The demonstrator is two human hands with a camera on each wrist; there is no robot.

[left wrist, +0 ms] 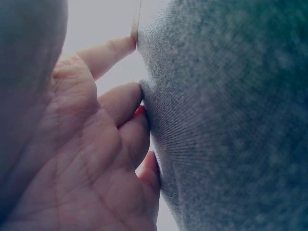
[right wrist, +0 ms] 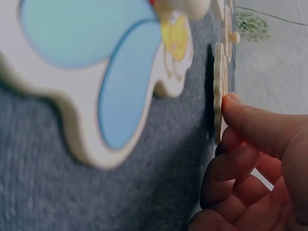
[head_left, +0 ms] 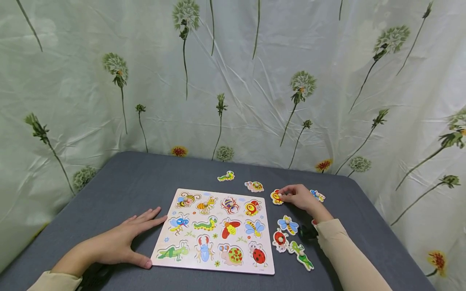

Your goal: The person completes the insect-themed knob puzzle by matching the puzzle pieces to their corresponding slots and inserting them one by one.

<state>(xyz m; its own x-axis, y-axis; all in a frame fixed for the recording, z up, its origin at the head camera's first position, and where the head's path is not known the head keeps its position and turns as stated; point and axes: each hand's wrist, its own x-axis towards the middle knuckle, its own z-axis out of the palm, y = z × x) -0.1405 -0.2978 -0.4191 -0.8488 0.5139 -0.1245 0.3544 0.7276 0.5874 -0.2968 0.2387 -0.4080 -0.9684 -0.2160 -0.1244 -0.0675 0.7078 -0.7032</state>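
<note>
My right hand [head_left: 300, 198] pinches a red and yellow butterfly puzzle piece [head_left: 276, 197] right of the board, close over the table. In the right wrist view, the thumb [right wrist: 250, 118] and curled fingers meet at the wavy-edged piece [right wrist: 219, 91]. My left hand [head_left: 125, 238] lies spread at the left side of the pale pink insect puzzle board [head_left: 214, 267], thumb at its near left corner and fingertips by its left edge. Knobs show on the bee [head_left: 186, 200], the ant-like insect [head_left: 206, 205] and the spider [head_left: 230, 205] in the board's back row.
Beyond the board lie a caterpillar piece [head_left: 226, 176] and a snail piece [head_left: 254, 186]. To the right are a dragonfly piece [head_left: 288, 224], a ladybug piece [head_left: 280, 240], a grasshopper piece [head_left: 301, 255] and a blue piece [head_left: 318, 195]. A floral curtain [head_left: 240, 89] hangs behind the table.
</note>
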